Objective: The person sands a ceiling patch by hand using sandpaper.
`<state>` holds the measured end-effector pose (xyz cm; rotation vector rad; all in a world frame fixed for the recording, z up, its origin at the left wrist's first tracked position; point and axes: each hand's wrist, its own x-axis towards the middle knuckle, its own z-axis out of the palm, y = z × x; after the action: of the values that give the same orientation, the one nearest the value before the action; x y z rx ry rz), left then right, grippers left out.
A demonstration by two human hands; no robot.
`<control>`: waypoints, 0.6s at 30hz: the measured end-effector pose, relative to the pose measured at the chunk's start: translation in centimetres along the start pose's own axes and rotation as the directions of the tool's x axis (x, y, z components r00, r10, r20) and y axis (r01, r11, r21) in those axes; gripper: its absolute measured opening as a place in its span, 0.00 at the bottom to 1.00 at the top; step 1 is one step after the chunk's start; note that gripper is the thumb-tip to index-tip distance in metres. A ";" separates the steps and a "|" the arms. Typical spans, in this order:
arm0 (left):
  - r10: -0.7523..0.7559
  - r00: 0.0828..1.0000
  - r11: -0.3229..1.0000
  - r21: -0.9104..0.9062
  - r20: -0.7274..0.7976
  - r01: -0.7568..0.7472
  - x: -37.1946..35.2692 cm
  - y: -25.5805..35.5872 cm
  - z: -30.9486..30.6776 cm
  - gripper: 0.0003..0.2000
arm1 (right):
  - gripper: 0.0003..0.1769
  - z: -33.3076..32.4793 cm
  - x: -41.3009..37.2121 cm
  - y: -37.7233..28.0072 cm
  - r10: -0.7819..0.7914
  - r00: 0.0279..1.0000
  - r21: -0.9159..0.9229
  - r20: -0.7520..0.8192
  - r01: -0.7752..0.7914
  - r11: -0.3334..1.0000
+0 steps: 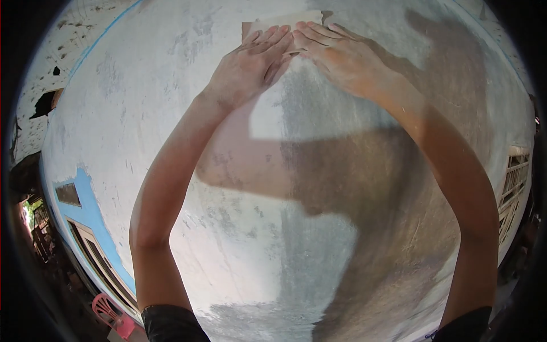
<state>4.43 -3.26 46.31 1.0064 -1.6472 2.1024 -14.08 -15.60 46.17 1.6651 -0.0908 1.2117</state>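
Left hand (248, 71) and right hand (345, 60), fingers nearly together, pressed a tan sheet (285, 24) flat against the mottled wall (228, 228); the sheet's upper edge showed just above the fingertips.

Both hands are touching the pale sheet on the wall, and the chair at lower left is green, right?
The chair at lower left is pink, not green, as the head view shows. The left hand and right hand do touch the pale sheet on the wall.
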 end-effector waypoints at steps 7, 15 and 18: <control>0.061 0.997 0.997 0.052 0.047 -0.063 -2.4 2.6 -0.5 0.23 | 0.24 0.6 -3.9 -2.7 -0.036 0.998 -0.074 -0.043 0.033 0.997; 0.029 0.999 0.993 0.112 0.023 -0.031 -1.2 0.9 0.1 0.22 | 0.22 1.5 -2.4 -1.5 -0.069 0.988 -0.066 -0.138 0.060 0.996; 0.029 0.997 1.000 0.004 0.076 -0.029 -2.9 3.1 -0.9 0.21 | 0.21 0.3 -4.5 -3.1 -0.057 0.992 -0.017 -0.109 0.056 0.998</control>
<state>4.33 -2.86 41.99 1.0825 -1.7023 2.1128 -14.31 -16.46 40.82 1.5762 0.0156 1.2542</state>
